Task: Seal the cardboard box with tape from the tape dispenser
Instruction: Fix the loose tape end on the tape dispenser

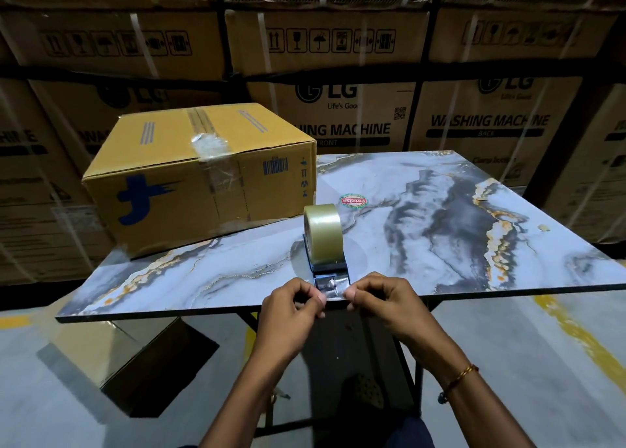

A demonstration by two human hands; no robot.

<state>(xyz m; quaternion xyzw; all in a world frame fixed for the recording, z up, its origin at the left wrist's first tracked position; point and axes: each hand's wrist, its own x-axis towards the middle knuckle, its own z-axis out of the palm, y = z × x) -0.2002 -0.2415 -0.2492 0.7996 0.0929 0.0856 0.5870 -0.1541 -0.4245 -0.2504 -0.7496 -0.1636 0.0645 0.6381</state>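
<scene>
A yellow cardboard box [189, 180] with a blue logo stands at the back left of the marble-patterned table [440, 217], its flaps closed and old clear tape crumpled over the top seam. A blue tape dispenser [325, 241] carrying a roll of clear tape stands near the table's front edge. A short strip of tape [330, 286] runs from its front. My left hand [291, 307] pinches the strip's left side. My right hand [382, 303] pinches its right side. Both hands sit at the table's front edge.
A round red-and-green sticker [354, 201] lies on the table behind the dispenser. Stacked washing machine cartons [338, 115] fill the background. A brown box [135, 363] lies on the floor under the table's left side. A yellow line [582, 342] marks the floor on the right.
</scene>
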